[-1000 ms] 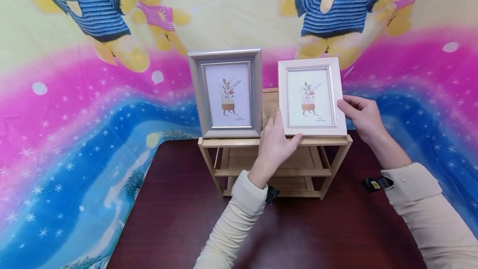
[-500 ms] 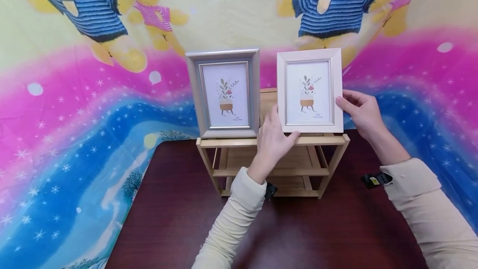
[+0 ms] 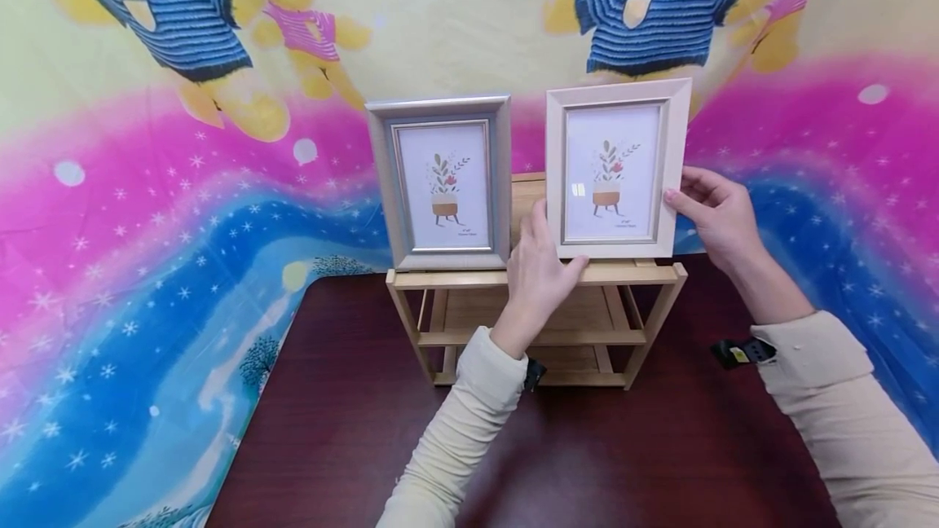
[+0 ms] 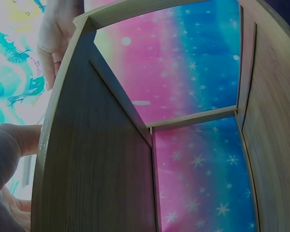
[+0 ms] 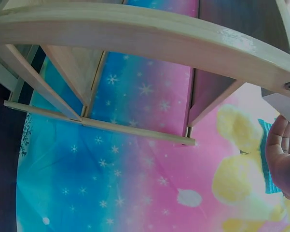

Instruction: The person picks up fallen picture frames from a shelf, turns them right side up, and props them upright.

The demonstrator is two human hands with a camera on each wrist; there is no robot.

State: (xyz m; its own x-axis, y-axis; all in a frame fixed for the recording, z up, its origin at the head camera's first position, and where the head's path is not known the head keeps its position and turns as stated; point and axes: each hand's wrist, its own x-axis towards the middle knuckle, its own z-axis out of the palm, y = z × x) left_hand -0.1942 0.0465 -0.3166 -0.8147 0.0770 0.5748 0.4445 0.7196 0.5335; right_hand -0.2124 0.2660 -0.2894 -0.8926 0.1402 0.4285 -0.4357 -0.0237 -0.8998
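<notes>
A white picture frame [image 3: 612, 169] with a plant print stands tilted at the right end of the wooden rack [image 3: 469, 278], in the head view. My right hand [image 3: 719, 210] pinches its right edge, thumb in front and fingers behind. At its lower left corner is my left hand [image 3: 537, 275], fingers along the side and thumb at the bottom edge. A silver-grey picture frame [image 3: 440, 186] with the same print stands on the rack's top to the left, untouched. The left wrist view shows part of my left hand [image 4: 5, 159]; in the right wrist view, my right hand [image 5: 284, 154] appears at the edge.
The rack has lower wooden shelves [image 3: 535, 308] and stands on a dark red-brown table [image 3: 352, 398]. Close behind hangs a colourful cloth [image 3: 469, 23] printed with teddy bears and snowflakes. A dark strap device [image 3: 741, 353] sits on the right wrist.
The white frame has risen slightly and turned, its right side coming up and nearer. My right hand has moved with it; the left hand stays at the lower corner. The grey frame has not moved.
</notes>
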